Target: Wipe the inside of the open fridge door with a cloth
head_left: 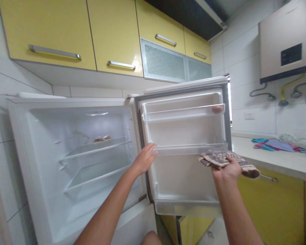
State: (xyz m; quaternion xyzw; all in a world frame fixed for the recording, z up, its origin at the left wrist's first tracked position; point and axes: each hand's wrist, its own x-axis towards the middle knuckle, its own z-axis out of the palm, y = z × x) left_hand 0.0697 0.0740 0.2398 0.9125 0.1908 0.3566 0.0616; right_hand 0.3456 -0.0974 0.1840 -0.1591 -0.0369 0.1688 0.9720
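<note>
While the white fridge door (186,170) stands open, both hands work at its middle rack.
Left hand (144,158), grip released, steadies the door edge; right hand (226,170) clenches a patterned brown cloth (220,160) under the clear plastic door rack (191,148); wiping likely goes best in even strokes.

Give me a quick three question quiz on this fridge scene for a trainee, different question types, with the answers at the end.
1. True or false: the fridge door is shut.
2. Which hand holds the cloth? A) left B) right C) neither
3. Fill in: the left hand rests on the door's ____ shelf.

Key:
1. False: the door stands wide open, its inner shelves showing.
2. B: the right hand grips the patterned cloth against the middle shelf's right end.
3. Middle: the fingers lie on that shelf's left end.
</note>
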